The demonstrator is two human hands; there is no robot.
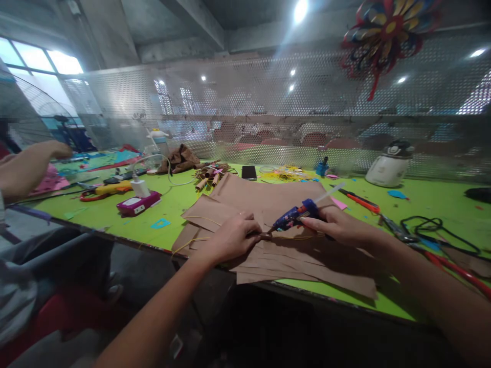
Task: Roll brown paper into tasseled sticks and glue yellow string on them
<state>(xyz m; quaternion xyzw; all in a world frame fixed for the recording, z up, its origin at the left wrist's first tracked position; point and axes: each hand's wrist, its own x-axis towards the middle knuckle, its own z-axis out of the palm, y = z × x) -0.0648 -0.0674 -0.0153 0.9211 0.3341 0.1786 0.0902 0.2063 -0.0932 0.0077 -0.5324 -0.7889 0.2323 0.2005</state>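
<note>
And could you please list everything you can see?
table: one, green, middle
paper: several sheets, brown, front centre
glue gun: one, blue, over the paper
small roll: one, brown, at its nozzle
roll pile: several, brown, rear, left of centre
string pile: one, yellow, rear centre
power strip: one, purple, left
charger: one, white, on the strip
jug: one, white, rear right
scraps: many, mixed colours, scattered
pinwheel: one, multicoloured, top right
co-worker's hand: one, far left
left hand: one, holding small roll
right hand: one, holding glue gun

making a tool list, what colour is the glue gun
The glue gun is dark blue with small pale markings, as the head view shows.
</note>
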